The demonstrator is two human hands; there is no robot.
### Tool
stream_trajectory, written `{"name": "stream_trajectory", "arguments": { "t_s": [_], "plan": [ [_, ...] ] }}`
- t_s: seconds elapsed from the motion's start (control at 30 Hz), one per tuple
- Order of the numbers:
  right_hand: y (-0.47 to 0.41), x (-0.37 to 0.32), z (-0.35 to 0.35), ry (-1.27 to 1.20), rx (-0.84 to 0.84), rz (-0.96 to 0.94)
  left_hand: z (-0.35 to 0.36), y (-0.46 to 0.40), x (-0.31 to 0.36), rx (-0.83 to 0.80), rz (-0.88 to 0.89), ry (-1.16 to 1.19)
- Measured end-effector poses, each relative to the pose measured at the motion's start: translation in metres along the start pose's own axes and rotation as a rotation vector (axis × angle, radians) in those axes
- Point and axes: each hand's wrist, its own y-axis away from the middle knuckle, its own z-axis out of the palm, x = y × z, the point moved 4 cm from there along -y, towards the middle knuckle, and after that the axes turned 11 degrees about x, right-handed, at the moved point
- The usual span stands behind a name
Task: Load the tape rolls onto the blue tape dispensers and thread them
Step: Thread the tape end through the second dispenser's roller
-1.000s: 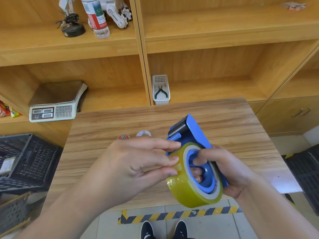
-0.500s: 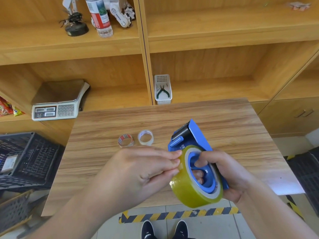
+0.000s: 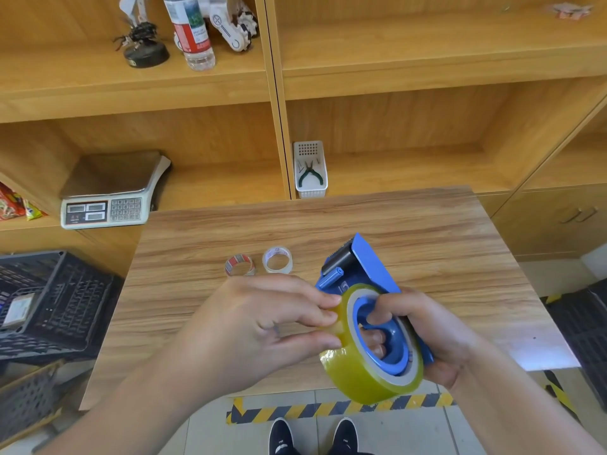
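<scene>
A blue tape dispenser [image 3: 364,267] with a black roller at its far end is held over the wooden table [image 3: 427,238]. A wide yellowish tape roll [image 3: 358,372] sits on its blue hub. My right hand [image 3: 437,333] grips the dispenser, with fingers through the hub's opening. My left hand [image 3: 262,326] pinches the roll's outer surface at its left side with thumb and fingertips. Two small clear tape rolls lie on the table beyond my hands: one with red print [image 3: 239,265] and one plain [image 3: 277,259].
Wooden shelves stand behind the table, holding a weighing scale [image 3: 108,195], a white basket with pliers [image 3: 310,170] and a bottle [image 3: 190,31]. Black crates [image 3: 49,300] sit on the floor at left. Yellow-black hazard tape [image 3: 328,410] marks the floor by my shoes.
My hands and the dispenser have shifted slightly toward me, uncovering the two small rolls. My left fingers keep working at the roll's edge; the grip of the right hand is unchanged.
</scene>
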Motion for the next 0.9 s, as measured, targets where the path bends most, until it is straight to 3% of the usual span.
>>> {"name": "stream_trajectory", "arguments": {
  "t_s": [0.23, 0.73, 0.9],
  "plan": [
    [-0.001, 0.002, -0.001, 0.030, 0.027, -0.013, 0.003, -0.001, 0.005, 0.059, 0.106, -0.045],
    [-0.002, 0.005, -0.003, 0.037, 0.074, -0.018, 0.013, 0.009, 0.005, 0.135, 0.056, -0.082],
    [0.000, 0.005, -0.006, 0.047, 0.072, -0.024, 0.009, 0.010, 0.003, 0.046, 0.021, -0.014]
  ]
}}
